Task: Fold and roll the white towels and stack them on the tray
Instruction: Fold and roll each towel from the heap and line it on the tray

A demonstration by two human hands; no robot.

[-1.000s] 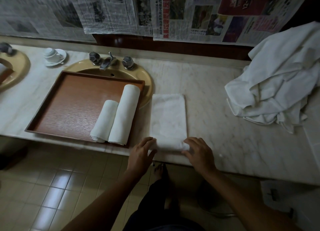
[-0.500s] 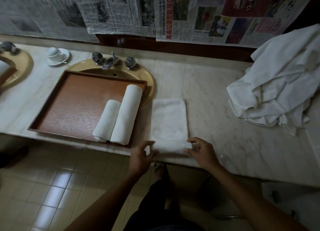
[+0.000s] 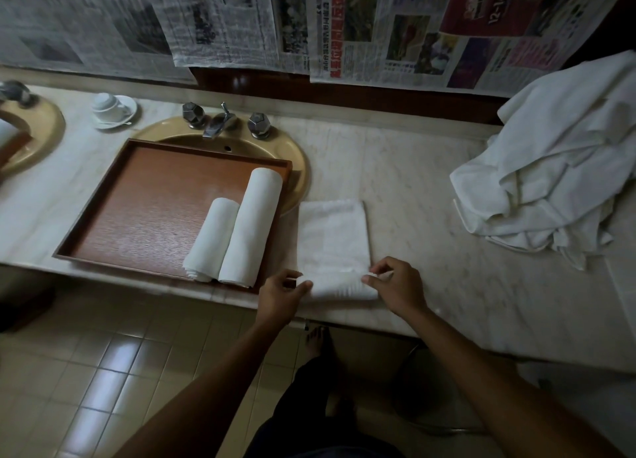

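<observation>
Landmark: yellow oval sink basin [image 3: 296, 168], sunk in the marble countertop [image 3: 413, 189].
- Faucet spout [image 3: 216, 125] on the basin's rear rim, one faceted metal knob [image 3: 193, 114] to its left, another faceted knob [image 3: 258, 124] to its right.
- White cup [image 3: 107, 104] on a white saucer [image 3: 128, 110], left of the basin, with a spoon lying on the saucer.
- Second yellow basin [image 3: 41, 130], far left of the first, cut by the frame edge.
- Newspaper sheets [image 3: 378, 27] covering the wall behind the basin.
- Beige floor tiles [image 3: 103, 371] below and in front.
</observation>
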